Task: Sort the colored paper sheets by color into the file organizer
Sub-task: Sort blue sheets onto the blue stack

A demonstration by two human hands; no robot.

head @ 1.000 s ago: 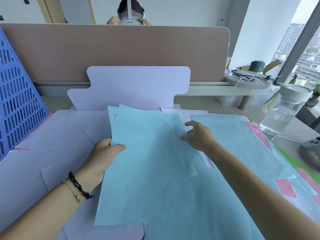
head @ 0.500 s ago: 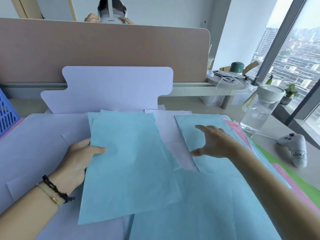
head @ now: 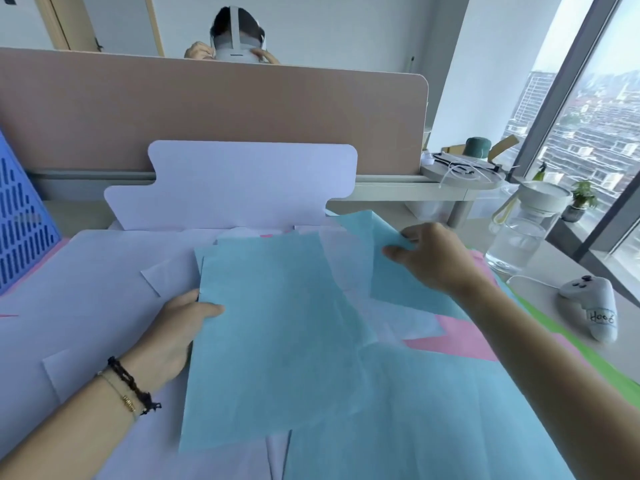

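In the head view, the left hand (head: 176,336) grips the left edge of a stack of blue sheets (head: 273,344), thumb on top and fingers beneath, at about 8 o'clock from the middle of the desk. The right hand (head: 434,259), at 2 o'clock, pinches the near corner of another blue sheet (head: 398,278) between thumb and fingers, lifting it off the pile. Under that raised sheet lie a white sheet (head: 391,317) and a pink sheet (head: 457,344); a green sheet (head: 561,344) shows along the right edge at 3 o'clock. More blue paper (head: 415,420) lies at 5 o'clock. The blue file organizer (head: 20,223) stands at 9 o'clock, well apart from both hands. A white cut-out board (head: 242,185) stands at 12 o'clock against the desk divider (head: 214,109). A glass jar (head: 519,233) and a white controller (head: 592,306) sit at 3 o'clock.
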